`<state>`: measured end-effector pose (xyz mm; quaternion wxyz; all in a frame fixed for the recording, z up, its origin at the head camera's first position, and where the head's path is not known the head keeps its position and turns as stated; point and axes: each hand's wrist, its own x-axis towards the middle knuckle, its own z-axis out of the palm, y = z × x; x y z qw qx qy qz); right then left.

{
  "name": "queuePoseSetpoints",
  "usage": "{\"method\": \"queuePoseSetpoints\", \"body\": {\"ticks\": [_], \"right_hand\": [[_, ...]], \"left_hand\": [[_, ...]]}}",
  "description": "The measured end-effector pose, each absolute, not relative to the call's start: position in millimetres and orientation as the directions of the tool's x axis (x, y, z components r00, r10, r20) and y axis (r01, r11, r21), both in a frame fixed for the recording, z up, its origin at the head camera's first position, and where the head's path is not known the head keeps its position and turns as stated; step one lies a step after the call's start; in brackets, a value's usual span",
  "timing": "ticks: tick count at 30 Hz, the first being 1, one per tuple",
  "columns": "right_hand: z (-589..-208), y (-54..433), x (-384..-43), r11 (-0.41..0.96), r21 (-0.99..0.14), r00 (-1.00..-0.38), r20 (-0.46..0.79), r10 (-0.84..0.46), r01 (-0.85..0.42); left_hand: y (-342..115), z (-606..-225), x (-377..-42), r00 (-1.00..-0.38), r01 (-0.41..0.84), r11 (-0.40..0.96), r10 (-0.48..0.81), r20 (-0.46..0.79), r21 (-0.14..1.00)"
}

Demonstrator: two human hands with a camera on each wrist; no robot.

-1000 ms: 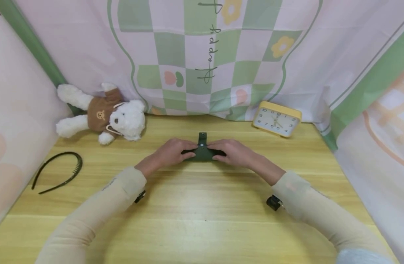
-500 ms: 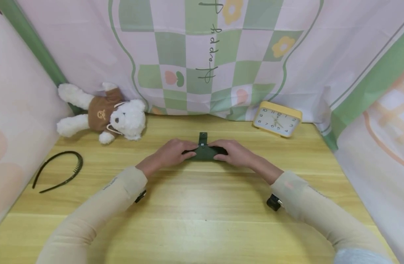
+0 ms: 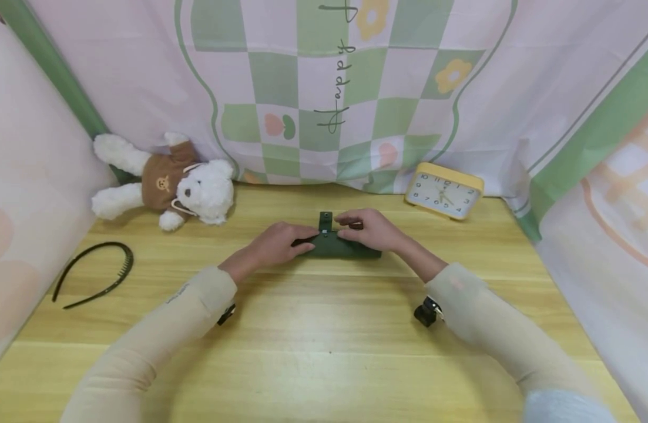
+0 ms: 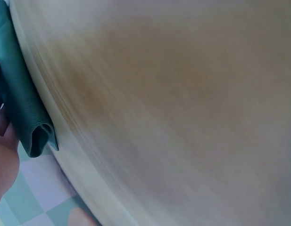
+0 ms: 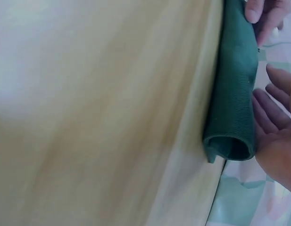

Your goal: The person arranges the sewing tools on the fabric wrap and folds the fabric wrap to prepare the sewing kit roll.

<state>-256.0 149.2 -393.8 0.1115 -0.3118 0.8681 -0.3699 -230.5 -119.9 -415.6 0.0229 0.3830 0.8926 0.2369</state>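
A dark green rolled pouch point(image 3: 350, 248) with a leather-like surface lies crosswise on the table in the head view. Its narrow strap point(image 3: 326, 220), with a snap button near the end, points away from me. My left hand point(image 3: 277, 245) holds the left part, thumb at the front and fingers over the top. Beside the strap hovers my right hand point(image 3: 373, 229), its fingers loosely bent. In the right wrist view the right hand point(image 5: 279, 136) is behind the pouch point(image 5: 236, 89), whose hollow end shows. The left wrist view shows the other end of the pouch point(image 4: 22, 89).
A white plush bear point(image 3: 210, 191) in a brown top lies at the back left. Nearer on that side is a black headband point(image 3: 124, 270). A yellow clock point(image 3: 445, 191) leans at the back right. Patterned cloth point(image 3: 273, 76) hangs behind the table.
My right hand has let go of the pouch's right end and moved up toward the strap, uncovering that end. The left hand stays in place.
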Motion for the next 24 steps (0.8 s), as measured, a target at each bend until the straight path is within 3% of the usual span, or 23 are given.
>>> {"method": "queuePoseSetpoints", "body": {"ticks": [9, 24], "right_hand": [[-394, 134, -271, 0.551, -0.789, -0.872, -0.040, -0.488, -0.272], [-396, 118, -275, 0.586, -0.790, -0.915, -0.085, -0.395, -0.179]], "left_hand": [[-119, -417, -231, -0.685, 0.702, 0.593, 0.714, 0.146, 0.394], [-118, -418, -230, -0.670, 0.728, 0.598, 0.723, 0.168, 0.334]]}}
